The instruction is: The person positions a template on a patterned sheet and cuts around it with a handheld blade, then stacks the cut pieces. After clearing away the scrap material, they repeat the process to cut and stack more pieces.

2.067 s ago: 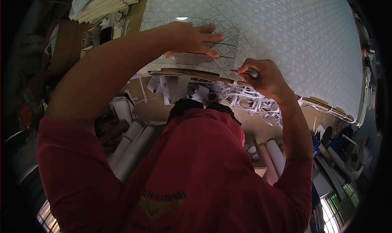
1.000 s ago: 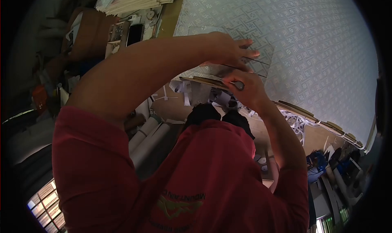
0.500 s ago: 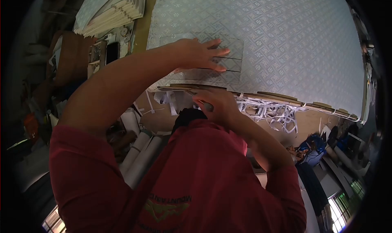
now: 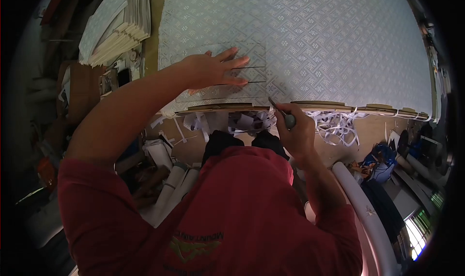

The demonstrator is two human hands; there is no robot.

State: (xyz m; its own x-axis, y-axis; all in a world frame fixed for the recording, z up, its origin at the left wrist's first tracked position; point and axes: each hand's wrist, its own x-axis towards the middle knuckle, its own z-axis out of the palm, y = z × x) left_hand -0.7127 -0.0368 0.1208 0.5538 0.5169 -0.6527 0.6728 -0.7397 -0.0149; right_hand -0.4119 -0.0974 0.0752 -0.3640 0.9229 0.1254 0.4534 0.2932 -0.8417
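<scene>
Fingers spread, my left hand (image 4: pixel 206 71) lies flat on a clear rectangular plate (image 4: pixel 255 75) marked with dark lines. Under the plate is a large pale blue-grey sheet (image 4: pixel 334 53) with a woven-looking geometric pattern, spread over the table. My right hand (image 4: pixel 301 135) is closed around a knife (image 4: pixel 289 120) with a rounded dark handle and a thin blade. The blade's tip points up and left, right by the plate's lower right corner at the sheet's near edge. The palm and curled fingers hide part of the handle.
A thick stack of pale patterned pieces (image 4: pixel 114 29) stands at the upper left, with a phone (image 4: pixel 124 76) near it. White strip offcuts (image 4: pixel 336 126) hang below the table's wooden edge (image 4: pixel 317 103). Rolled material (image 4: pixel 361 203) leans at my right side.
My right hand with the knife has moved right, away from my body, to the plate's lower right corner. My left hand stays on the plate; the whole view has shifted slightly.
</scene>
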